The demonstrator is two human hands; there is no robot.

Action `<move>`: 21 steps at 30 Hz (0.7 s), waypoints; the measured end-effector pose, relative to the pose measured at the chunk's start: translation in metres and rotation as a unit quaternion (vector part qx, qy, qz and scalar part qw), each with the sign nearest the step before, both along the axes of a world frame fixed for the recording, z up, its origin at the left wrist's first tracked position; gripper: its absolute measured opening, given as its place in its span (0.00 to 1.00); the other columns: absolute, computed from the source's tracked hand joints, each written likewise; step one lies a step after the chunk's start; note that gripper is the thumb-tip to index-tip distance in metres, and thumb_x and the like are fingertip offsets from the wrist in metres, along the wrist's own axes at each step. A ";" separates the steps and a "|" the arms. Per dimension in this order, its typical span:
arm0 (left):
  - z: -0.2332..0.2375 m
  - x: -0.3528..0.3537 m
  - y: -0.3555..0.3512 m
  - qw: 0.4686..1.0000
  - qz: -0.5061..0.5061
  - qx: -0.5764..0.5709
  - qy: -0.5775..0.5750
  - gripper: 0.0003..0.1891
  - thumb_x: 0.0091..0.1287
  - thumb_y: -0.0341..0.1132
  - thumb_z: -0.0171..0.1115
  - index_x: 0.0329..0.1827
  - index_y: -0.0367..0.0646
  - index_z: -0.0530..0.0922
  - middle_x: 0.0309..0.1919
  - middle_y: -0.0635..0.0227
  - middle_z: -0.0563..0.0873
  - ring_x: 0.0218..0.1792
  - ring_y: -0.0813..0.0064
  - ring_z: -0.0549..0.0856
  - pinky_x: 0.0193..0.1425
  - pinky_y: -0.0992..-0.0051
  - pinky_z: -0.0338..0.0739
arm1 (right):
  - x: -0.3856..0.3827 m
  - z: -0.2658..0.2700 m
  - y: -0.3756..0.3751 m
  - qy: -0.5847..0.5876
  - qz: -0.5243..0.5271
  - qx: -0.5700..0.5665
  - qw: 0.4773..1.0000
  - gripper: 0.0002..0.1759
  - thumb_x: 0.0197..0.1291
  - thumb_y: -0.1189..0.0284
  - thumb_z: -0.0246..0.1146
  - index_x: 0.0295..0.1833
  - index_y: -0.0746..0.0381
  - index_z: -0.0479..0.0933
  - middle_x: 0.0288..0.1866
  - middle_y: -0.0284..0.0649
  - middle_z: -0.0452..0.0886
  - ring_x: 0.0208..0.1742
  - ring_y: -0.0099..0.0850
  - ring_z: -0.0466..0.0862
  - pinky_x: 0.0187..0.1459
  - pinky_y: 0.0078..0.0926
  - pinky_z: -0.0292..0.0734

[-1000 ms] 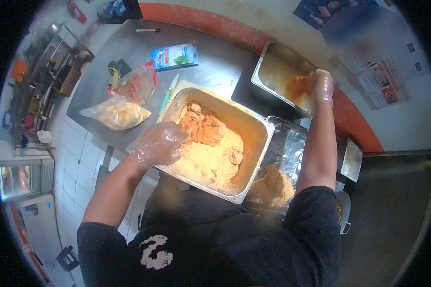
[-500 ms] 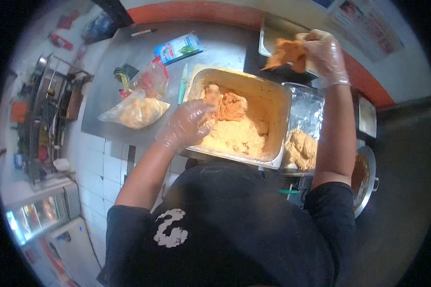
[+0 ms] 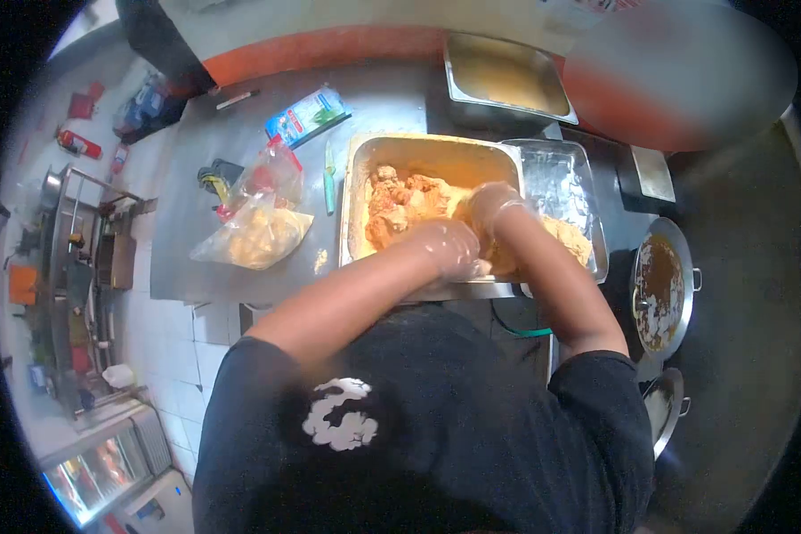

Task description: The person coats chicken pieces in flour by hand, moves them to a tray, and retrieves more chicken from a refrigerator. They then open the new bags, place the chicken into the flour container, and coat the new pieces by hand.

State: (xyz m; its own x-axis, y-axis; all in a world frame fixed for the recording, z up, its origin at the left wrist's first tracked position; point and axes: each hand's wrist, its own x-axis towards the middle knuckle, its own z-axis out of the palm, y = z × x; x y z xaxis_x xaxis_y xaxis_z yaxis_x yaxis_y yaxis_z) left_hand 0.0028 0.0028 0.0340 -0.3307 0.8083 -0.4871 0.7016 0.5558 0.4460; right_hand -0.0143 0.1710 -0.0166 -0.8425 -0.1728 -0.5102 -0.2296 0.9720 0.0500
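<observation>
Both my hands, in clear plastic gloves, are down in the right part of a deep metal pan (image 3: 433, 147) of pale flour. My left hand (image 3: 449, 249) is low, by the pan's near wall. My right hand (image 3: 497, 206) reaches in just beyond it, by the right wall. The fingers of both are blurred or sunk in the flour, so any grip is hidden. Reddish, flour-dusted pieces of meat (image 3: 405, 203), apparently chicken, are heaped in the pan's left half. Beside the pan, a shiny tray (image 3: 556, 169) holds a pale breaded heap (image 3: 568, 238), partly behind my right forearm.
A second metal pan (image 3: 507, 76) stands at the back. A plastic bag of pale contents (image 3: 256, 236), a green-handled knife (image 3: 329, 187) and a blue packet (image 3: 307, 116) lie on the steel counter (image 3: 374, 93). Large round pans (image 3: 663, 285) are at the right.
My right hand has come down from the back right into the flour pan; the meat piece it held is out of sight. My left hand has moved right. More meat now shows at left.
</observation>
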 end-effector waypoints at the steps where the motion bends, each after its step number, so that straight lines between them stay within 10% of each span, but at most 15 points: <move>1: -0.016 -0.002 0.012 1.000 -0.005 -0.010 0.020 0.18 0.75 0.49 0.65 0.52 0.46 0.94 0.52 0.52 0.94 0.58 0.50 0.92 0.65 0.55 0.85 | 0.008 0.007 -0.005 -0.027 0.064 0.075 0.995 0.17 0.76 0.65 0.60 0.59 0.53 0.92 0.60 0.45 0.93 0.59 0.44 0.93 0.59 0.52 0.82; 8: -0.123 -0.004 0.073 0.991 0.054 -0.039 0.116 0.25 0.71 0.46 0.66 0.69 0.47 0.87 0.67 0.54 0.90 0.67 0.53 0.90 0.70 0.56 0.83 | -0.014 -0.027 0.021 0.112 0.063 0.072 0.989 0.13 0.68 0.68 0.66 0.52 0.53 0.94 0.54 0.43 0.95 0.58 0.43 0.94 0.58 0.47 0.85; 10: -0.098 -0.005 0.075 0.983 -0.085 -0.032 0.157 0.30 0.72 0.49 0.66 0.75 0.48 0.83 0.71 0.56 0.88 0.68 0.53 0.89 0.74 0.55 0.80 | -0.014 -0.009 0.018 0.133 0.054 0.075 0.987 0.12 0.67 0.69 0.66 0.50 0.55 0.94 0.52 0.44 0.95 0.56 0.44 0.95 0.54 0.44 0.87; 13: -0.075 0.000 0.067 0.971 -0.022 0.170 0.164 0.26 0.70 0.52 0.66 0.65 0.49 0.90 0.69 0.56 0.88 0.74 0.62 0.84 0.78 0.64 0.76 | -0.014 0.004 0.021 0.183 0.027 0.045 0.982 0.12 0.67 0.69 0.66 0.49 0.56 0.93 0.51 0.45 0.95 0.56 0.45 0.95 0.53 0.45 0.88; 18: -0.030 0.004 0.063 0.987 -0.004 0.128 0.092 0.25 0.68 0.53 0.66 0.62 0.50 0.90 0.67 0.55 0.90 0.70 0.58 0.86 0.74 0.61 0.79 | -0.006 0.027 0.040 0.196 0.029 -0.066 0.978 0.10 0.62 0.70 0.70 0.46 0.61 0.90 0.44 0.52 0.92 0.48 0.51 0.93 0.49 0.48 0.87; 21: -0.027 -0.006 0.066 0.989 -0.106 -0.025 0.100 0.23 0.68 0.49 0.67 0.61 0.48 0.90 0.63 0.53 0.91 0.66 0.54 0.88 0.71 0.59 0.81 | 0.001 0.030 0.049 0.142 -0.185 -0.279 0.932 0.12 0.63 0.70 0.70 0.50 0.62 0.90 0.47 0.53 0.92 0.49 0.48 0.93 0.51 0.44 0.87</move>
